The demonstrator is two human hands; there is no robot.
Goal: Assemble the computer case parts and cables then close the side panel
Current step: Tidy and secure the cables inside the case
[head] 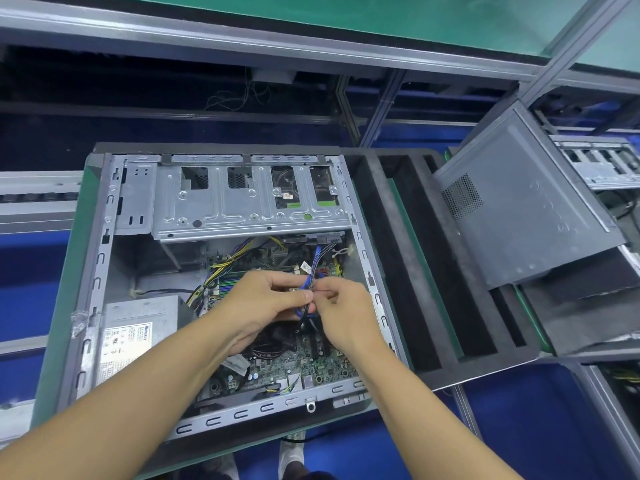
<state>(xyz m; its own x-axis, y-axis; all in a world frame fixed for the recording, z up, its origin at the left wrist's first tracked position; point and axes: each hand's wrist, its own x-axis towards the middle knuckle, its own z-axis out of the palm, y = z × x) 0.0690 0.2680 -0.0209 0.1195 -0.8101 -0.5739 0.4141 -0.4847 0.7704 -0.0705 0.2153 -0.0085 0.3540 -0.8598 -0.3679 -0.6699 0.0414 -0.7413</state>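
Note:
An open grey computer case (104,258) lies on its side before me, its drive cage (249,199) at the far end and the green motherboard (311,365) in the middle. A bundle of blue and black cables (316,263) runs down from under the drive cage. My left hand (266,299) and my right hand (346,310) meet over the motherboard, both pinching this bundle between fingertips. The power supply (138,327) with a white label sits at the near left. The grey side panel (526,209) leans tilted to the right of the case.
Yellow and black power wires (225,265) cross the board's upper left. Black foam with long slots (415,258) lies right of the case. A metal frame rail (277,46) runs across the back. Another case (599,164) stands at the far right.

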